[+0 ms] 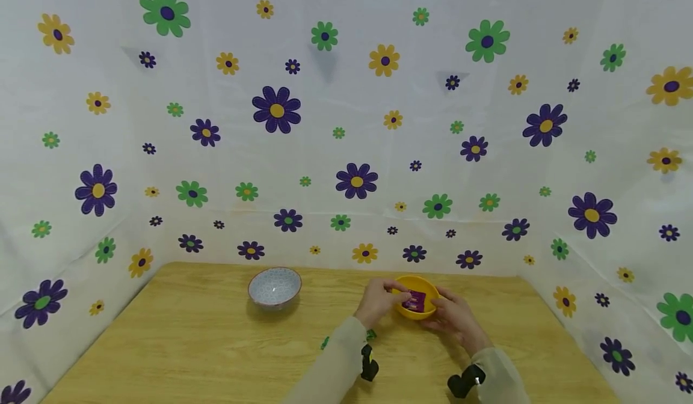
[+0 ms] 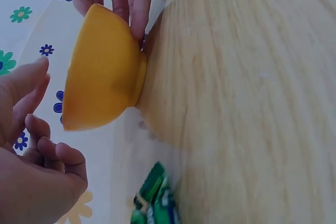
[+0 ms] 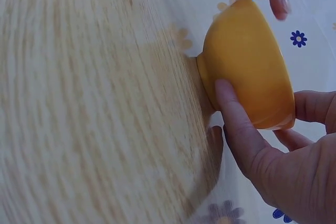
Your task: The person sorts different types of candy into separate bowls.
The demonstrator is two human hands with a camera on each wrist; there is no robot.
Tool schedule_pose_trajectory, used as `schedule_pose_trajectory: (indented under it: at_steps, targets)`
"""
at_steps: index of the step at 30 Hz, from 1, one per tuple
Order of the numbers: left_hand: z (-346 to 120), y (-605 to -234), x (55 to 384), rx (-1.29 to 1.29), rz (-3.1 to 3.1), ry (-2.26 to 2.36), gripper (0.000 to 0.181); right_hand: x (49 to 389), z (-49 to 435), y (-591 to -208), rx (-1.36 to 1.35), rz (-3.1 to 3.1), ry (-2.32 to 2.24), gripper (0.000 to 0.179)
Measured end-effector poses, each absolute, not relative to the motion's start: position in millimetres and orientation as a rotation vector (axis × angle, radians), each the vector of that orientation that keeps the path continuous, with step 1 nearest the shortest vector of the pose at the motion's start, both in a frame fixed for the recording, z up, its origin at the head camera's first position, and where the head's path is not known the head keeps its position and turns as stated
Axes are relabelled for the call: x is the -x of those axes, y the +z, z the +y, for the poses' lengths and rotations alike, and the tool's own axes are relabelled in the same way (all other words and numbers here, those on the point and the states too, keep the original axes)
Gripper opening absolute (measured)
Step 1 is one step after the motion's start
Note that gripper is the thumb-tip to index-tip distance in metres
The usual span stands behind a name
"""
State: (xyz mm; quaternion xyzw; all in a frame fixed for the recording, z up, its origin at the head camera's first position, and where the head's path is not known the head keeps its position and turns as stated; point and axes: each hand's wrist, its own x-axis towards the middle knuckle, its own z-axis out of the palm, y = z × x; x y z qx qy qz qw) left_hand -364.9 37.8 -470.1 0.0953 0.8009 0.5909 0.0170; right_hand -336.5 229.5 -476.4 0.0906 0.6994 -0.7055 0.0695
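Observation:
A small yellow bowl (image 1: 415, 316) stands upright on the wooden table, right of centre. My right hand (image 1: 456, 318) holds its right side; the right wrist view has fingers (image 3: 236, 114) against the outer wall and near the foot. Inside the bowl lies a purple packet (image 1: 414, 301) with pale print. At the bowl's left rim is my left hand (image 1: 379, 302), thumb and forefinger reaching over the packet. In the left wrist view this hand (image 2: 42, 166) has loosely bent fingers, nothing visible between them. A green wrapped packet (image 2: 156, 203) lies on the table near it.
A pale blue-grey bowl (image 1: 275, 288) with a reddish rim stands at the back left of the table (image 1: 189, 332). Bits of green wrapper (image 1: 370, 335) show beside my left forearm. Flower-printed white sheeting (image 1: 346, 145) encloses the table's back and sides.

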Motion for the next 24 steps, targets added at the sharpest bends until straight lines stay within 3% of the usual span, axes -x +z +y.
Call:
schedule_pose_trajectory:
  at_steps: [24]
  targets:
    - [-36.9,-469.5,352.6,-0.505,2.588,1.813,0.012,334.7,227.7,-472.1,-0.272,2.066,-2.100,0.057]
